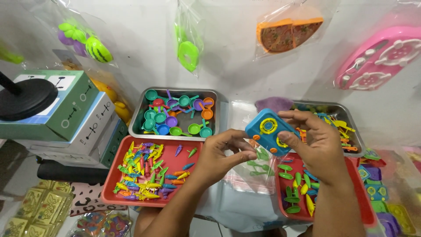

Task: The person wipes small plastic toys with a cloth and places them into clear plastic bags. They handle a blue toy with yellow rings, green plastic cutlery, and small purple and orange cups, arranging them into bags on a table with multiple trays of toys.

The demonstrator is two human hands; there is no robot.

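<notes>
1. Toy stove (268,131): blue plastic, rounded rectangle, yellow ring burners and orange knobs. Held in the air above the clear bags, centre-right of view. Long axis runs from 10 o'clock down to 4 o'clock; burner face tilts toward the camera.
2. Right hand (318,142): grips the stove's far end, thumb below, fingers curled over the top edge.
3. Left hand (221,156): fingers bunched together, fingertips just beside the stove's near-left edge; contact cannot be told.
4. Red tray (115,186), at 8 o'clock: small multicoloured toy vegetables.
5. Metal tray (139,115), at 11 o'clock: toy pans and ladles, green, blue, orange, purple.
6. Second red tray (366,206), at 4 o'clock: green and yellow pieces.
7. Second metal tray (351,120), at 2 o'clock: mixed utensils.
8. Clear plastic bags (245,177), at 6 o'clock, between the red trays.
</notes>
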